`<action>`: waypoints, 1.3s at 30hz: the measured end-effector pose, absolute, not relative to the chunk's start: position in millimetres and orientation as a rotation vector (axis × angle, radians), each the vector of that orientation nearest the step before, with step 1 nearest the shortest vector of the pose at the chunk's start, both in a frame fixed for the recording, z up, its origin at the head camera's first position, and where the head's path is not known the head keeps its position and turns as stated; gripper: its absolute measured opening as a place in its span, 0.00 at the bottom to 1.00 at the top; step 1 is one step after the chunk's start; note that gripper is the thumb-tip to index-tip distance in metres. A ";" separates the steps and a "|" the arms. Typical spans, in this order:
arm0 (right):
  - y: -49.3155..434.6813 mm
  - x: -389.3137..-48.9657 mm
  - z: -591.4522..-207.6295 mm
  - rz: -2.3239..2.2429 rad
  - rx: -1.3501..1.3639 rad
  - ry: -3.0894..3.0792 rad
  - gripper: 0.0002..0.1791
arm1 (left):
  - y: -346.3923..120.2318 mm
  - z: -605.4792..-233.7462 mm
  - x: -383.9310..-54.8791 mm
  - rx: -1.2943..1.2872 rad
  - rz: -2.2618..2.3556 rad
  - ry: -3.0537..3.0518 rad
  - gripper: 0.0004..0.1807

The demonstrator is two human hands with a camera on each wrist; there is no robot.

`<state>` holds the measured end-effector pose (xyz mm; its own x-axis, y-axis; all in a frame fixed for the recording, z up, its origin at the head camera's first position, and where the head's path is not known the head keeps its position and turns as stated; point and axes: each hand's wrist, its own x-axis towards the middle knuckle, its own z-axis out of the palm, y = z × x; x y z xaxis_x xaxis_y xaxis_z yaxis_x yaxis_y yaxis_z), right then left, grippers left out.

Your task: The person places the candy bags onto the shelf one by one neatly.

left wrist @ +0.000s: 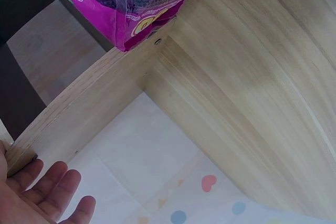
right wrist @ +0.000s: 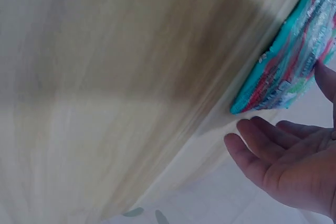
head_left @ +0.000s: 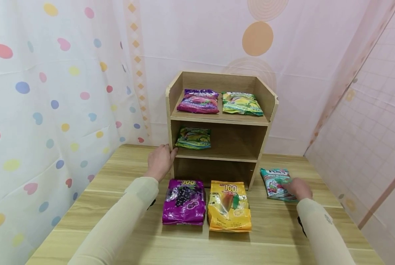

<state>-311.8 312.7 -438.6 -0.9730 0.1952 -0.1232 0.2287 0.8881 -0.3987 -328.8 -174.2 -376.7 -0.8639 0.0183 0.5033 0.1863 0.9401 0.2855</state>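
Note:
My left hand [head_left: 160, 162] is at the left side panel of a small wooden shelf [head_left: 217, 159], thumb at the front edge and fingers along the outer face. In the left wrist view the left hand [left wrist: 39, 198] pinches that panel's edge, the other fingers loosely spread. My right hand [head_left: 300, 188] is over a teal mint candy bag [head_left: 277, 184] lying right of the shelf. In the right wrist view the right hand [right wrist: 294, 156] has its thumb touching the bag [right wrist: 289, 61]; its relaxed fingers lie beside the bag's edge, not closed round it.
A purple candy bag [head_left: 184, 202] and a yellow candy bag [head_left: 229, 207] lean at the shelf's front. On the top tier sit a berry bag [head_left: 199, 101] and a yellow-green bag [head_left: 242, 103]. A green bag [head_left: 194, 138] lies on the middle tier's left. Curtains [head_left: 68, 73] surround the table.

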 end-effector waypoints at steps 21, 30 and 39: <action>313.2 -310.2 -436.9 -0.930 0.450 2.852 0.40 | -174.3 -377.3 -330.9 -0.132 -0.446 -2.587 0.24; 314.0 -315.7 -437.5 -1.314 0.607 2.663 0.36 | -174.0 -376.9 -330.1 -0.129 -0.447 -2.572 0.24; 300.9 -310.6 -441.7 -1.432 0.661 2.715 0.34 | -173.5 -377.0 -330.0 -0.129 -0.441 -2.565 0.25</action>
<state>-310.6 300.9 -441.7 -0.9115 0.3633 -0.1931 0.3644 0.4953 -0.7886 -330.0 -173.5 -377.0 -0.8552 0.0041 0.5183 0.1770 0.9422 0.2846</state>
